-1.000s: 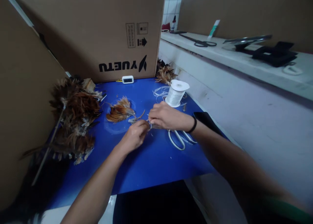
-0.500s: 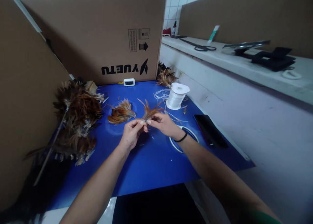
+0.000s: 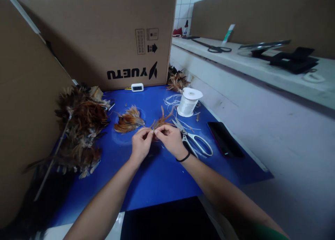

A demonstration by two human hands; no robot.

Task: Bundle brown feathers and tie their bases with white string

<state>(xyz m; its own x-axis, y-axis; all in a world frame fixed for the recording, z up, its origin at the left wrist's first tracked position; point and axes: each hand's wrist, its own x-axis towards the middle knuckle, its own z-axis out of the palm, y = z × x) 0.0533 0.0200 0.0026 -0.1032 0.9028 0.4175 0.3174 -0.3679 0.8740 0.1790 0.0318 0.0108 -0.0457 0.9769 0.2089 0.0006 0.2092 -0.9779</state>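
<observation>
Over the blue table (image 3: 162,177) my left hand (image 3: 140,145) and my right hand (image 3: 170,139) meet fingertip to fingertip. Both pinch the base of a small bunch of brown feathers (image 3: 161,121) that fans up and away from me. A black band circles my right wrist. White-handled scissors (image 3: 195,139) lie just right of my right hand. A spool of white thread (image 3: 188,102) stands behind them, loose thread trailing around it. A second little heap of orange-brown feathers (image 3: 128,119) rests left of my hands.
A big pile of brown feathers with a thin stick (image 3: 78,124) covers the table's left side. A cardboard box (image 3: 104,37) stands at the back, a small white timer (image 3: 137,87) before it. A black phone (image 3: 225,139) lies at right. Another feather tuft (image 3: 178,80) sits by the white ledge.
My hands lifted a small feather bunch off the table and drew closer to me. My right arm has moved off the scissors, which now show fully.
</observation>
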